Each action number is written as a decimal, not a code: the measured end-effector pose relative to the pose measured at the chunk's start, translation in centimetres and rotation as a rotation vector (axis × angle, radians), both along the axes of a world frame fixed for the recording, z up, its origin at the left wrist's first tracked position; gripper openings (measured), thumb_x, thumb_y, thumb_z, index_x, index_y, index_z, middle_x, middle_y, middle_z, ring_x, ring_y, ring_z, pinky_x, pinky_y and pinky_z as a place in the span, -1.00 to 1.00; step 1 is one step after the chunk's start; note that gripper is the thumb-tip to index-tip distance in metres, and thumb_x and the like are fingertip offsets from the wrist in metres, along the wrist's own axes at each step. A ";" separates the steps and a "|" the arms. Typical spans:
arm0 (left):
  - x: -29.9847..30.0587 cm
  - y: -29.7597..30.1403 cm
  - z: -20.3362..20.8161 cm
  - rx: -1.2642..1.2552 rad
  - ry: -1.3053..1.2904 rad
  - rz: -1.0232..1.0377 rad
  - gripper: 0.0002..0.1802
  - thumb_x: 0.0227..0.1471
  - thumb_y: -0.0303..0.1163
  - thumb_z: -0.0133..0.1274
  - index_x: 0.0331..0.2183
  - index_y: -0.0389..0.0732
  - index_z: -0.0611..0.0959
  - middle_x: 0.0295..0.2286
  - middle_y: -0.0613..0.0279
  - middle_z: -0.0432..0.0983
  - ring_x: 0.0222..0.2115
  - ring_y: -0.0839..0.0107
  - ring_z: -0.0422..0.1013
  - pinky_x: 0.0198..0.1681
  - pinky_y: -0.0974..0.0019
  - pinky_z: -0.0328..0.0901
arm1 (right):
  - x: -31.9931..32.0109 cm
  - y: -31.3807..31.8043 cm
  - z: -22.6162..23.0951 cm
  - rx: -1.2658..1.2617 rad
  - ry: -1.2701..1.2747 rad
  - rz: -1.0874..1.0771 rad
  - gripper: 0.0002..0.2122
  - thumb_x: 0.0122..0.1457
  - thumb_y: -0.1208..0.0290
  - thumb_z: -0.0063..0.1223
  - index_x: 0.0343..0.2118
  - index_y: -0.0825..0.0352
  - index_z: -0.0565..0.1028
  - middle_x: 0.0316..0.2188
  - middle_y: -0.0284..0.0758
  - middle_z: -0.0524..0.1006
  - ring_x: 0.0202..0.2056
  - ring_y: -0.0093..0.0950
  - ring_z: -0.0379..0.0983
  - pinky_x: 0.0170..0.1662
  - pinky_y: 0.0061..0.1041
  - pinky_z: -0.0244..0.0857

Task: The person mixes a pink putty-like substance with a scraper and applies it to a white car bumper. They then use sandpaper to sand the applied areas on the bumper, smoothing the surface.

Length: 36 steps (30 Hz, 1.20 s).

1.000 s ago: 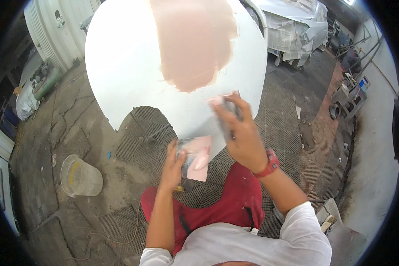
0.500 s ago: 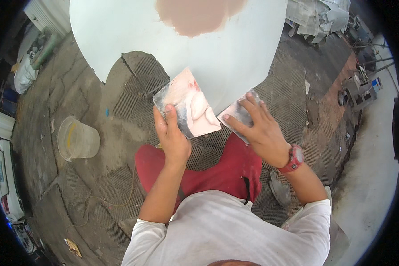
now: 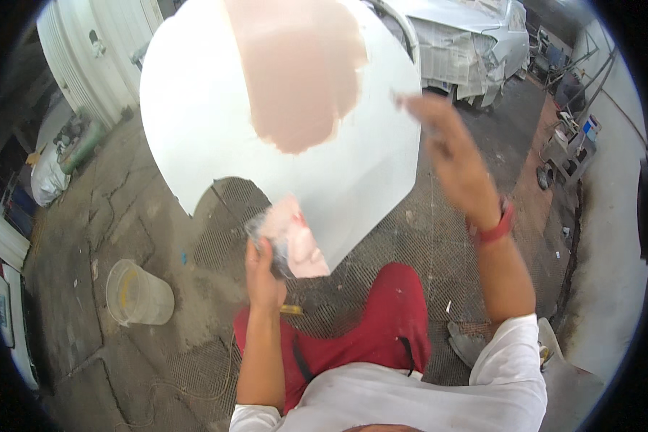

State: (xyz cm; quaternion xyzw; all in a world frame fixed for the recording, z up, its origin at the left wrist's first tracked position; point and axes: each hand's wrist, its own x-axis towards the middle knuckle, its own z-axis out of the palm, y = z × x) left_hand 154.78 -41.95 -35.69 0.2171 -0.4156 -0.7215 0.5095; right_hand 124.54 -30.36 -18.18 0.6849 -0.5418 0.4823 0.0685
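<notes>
A white car body panel (image 3: 194,108) stands in front of me, with a broad patch of pinkish-brown filler (image 3: 306,86) on its upper middle. My left hand (image 3: 263,277) is closed on the edge of a flat mixing plate (image 3: 279,268), which carries a heap of pale pink putty (image 3: 299,248) with a red streak. The plate is held low, overlapping the panel's lower edge. Raised at the panel's right side, my right hand (image 3: 450,147) is smeared by motion. At its fingertips shows a thin dark end of the putty spreader (image 3: 399,101), seen almost edge-on; the rest is hidden.
On the floor to the left stands a translucent bucket (image 3: 140,295). A hose (image 3: 187,389) runs across the lower left floor. Behind the panel at right is a car covered with masking sheets (image 3: 457,61). A grey stand (image 3: 572,147) is by the right wall.
My right hand has lifted away from the plate, up and to the right, with the spreader. The view has tilted up, bringing more of the panel and filler into sight.
</notes>
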 end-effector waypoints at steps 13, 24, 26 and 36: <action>-2.7 -1.5 -2.1 -0.479 -0.670 0.134 -0.45 0.44 -0.13 -0.09 0.21 -0.36 0.51 0.29 -0.14 0.15 0.32 -0.04 0.14 0.37 0.02 0.10 | -4.7 -24.7 22.8 0.170 0.490 -0.270 -0.47 0.13 0.65 -0.06 0.12 0.02 0.64 0.09 -0.20 0.63 0.11 -0.12 0.53 0.17 -0.29 0.38; -2.6 -2.7 -2.5 -0.514 -0.663 0.055 -0.43 0.42 -0.10 -0.02 0.22 -0.35 0.51 0.29 -0.11 0.19 0.31 -0.01 0.17 0.36 0.04 0.10 | -7.5 -24.4 25.1 0.101 0.421 -0.346 -0.56 0.13 0.61 -0.09 0.02 0.17 0.68 -0.04 -0.21 0.68 -0.03 -0.18 0.58 0.12 -0.32 0.41; -1.1 -3.7 -3.7 -0.443 -0.664 0.022 -0.43 0.42 -0.11 -0.01 0.23 -0.35 0.50 0.27 -0.11 0.24 0.31 0.00 0.17 0.36 0.05 0.10 | -4.4 -26.1 24.7 0.175 0.397 -0.331 -0.58 0.16 0.60 -0.06 0.02 0.15 0.69 0.02 -0.15 0.66 0.06 -0.19 0.57 0.16 -0.31 0.40; -1.9 -4.1 -4.0 -0.316 -0.537 -0.213 -0.49 0.41 -0.11 0.00 0.11 -0.36 0.58 0.12 -0.16 0.39 0.21 0.02 0.29 0.32 0.13 0.12 | -2.3 -23.5 22.4 0.171 0.529 -0.096 -0.56 0.04 0.64 -0.06 -0.03 0.26 0.70 -0.07 -0.08 0.69 -0.01 -0.15 0.62 0.10 -0.27 0.43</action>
